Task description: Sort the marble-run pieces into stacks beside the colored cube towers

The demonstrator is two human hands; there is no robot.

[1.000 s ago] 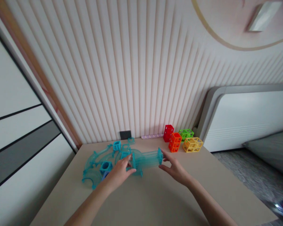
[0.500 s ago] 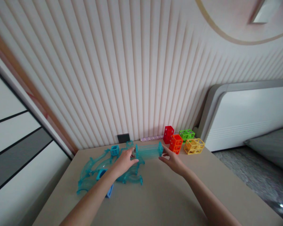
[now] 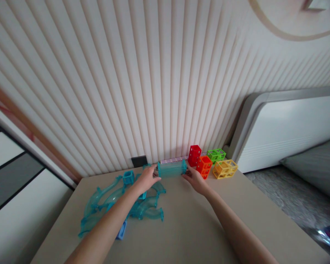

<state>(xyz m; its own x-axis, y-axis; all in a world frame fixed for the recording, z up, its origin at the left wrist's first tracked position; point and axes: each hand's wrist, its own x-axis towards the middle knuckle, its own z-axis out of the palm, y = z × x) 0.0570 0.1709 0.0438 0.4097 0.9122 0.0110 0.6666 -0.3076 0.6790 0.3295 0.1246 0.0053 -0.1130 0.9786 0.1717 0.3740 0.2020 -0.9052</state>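
Observation:
A clear teal tube piece with flanged ends lies level between my hands near the back of the table. Its left end is gripped by my left hand, its right end by my right hand. Curved teal track pieces spread over the table's left side, partly behind my left forearm. A small teal cube frame stands left of my left hand. Just right of my right hand are an orange block tower and a red one.
Green and yellow cube frames sit at the back right of the table. A black box and a pink patterned strip lie by the ribbed wall. A blue piece is near my left forearm.
Both hands have brought the teal tube back toward the wall, near the patterned strip. The view has shifted slightly.

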